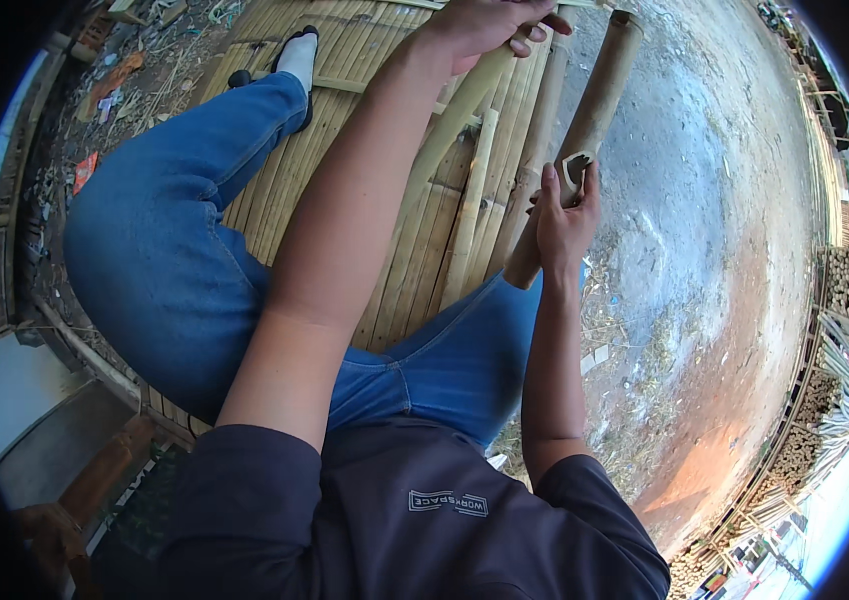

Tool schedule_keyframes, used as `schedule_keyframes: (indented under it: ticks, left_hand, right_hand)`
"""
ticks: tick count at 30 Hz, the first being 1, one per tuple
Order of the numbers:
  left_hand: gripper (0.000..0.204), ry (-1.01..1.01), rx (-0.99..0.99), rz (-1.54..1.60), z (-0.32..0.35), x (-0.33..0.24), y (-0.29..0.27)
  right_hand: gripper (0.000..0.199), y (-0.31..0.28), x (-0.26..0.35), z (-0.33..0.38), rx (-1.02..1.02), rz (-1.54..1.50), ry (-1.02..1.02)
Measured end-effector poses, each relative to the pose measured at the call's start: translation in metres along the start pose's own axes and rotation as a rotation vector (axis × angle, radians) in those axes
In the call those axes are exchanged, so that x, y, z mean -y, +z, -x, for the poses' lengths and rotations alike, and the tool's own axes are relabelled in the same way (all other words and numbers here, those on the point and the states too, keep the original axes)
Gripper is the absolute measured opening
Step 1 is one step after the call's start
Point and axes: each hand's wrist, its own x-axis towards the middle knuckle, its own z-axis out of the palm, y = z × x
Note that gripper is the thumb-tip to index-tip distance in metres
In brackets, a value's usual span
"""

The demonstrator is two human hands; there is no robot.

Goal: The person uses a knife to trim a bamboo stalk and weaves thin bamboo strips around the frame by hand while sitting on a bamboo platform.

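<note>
Head view: right hand (565,225) fingers clamp a bamboo pole (595,105); left hand (485,25) grips another pole (450,125) at the bamboo platform (295,170) edge, open dirt ground (705,200) beside it.

1. The bamboo pole (595,95) is tan, dry and matt, with a hollow cut end.
2. The bamboo platform (445,215) is made of split slats, pale yellow, smooth with fine lines.
3. The jeans (165,260) are blue denim cloth, soft and matt.
4. The shirt (405,510) is dark grey cloth, matt.
5. The ground (705,250) is bare dirt, grey and reddish, rough and dusty.
6. The stacked bamboo poles (835,290) look dry and pale.
</note>
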Motion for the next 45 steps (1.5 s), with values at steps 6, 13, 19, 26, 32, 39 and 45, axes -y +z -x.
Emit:
schedule_keyframes:
  ticks: [6, 13, 19, 26, 32, 39, 45]
  left_hand:
    - [0.053, 0.281, 0.126, -0.434, 0.031, -0.142, 0.068]
    - [0.066, 0.043, 0.038, -0.167, 0.024, 0.015, 0.015]
    - [0.062, -0.171, -0.191, 0.052, 0.065, 0.146, -0.008]
    - [0.044, -0.188, -0.396, -0.039, 0.063, 0.199, -0.023]
    - [0.042, -0.249, -0.554, -0.191, 0.062, 0.214, -0.034]
    - [0.031, -0.420, -0.569, -0.068, 0.061, 0.208, -0.026]
    - [0.030, -0.289, -0.662, -0.411, 0.054, 0.247, -0.066]
  right_hand:
    - [0.062, -0.053, 0.043, 0.030, -0.062, -0.161, 0.059]
    - [0.062, -0.054, 0.037, 0.061, -0.088, -0.157, 0.171]
    - [0.063, -0.030, 0.018, 0.071, 0.062, -0.005, 0.245]
    - [0.073, 0.033, 0.000, 0.044, 0.203, 0.349, -0.035]
    - [0.076, 0.066, -0.011, 0.028, 0.359, 0.667, -0.167]
    - [0.077, 0.059, -0.018, 0.033, 0.286, 0.680, -0.231]
    - [0.077, 0.072, -0.029, 0.029, 0.302, 0.663, -0.277]
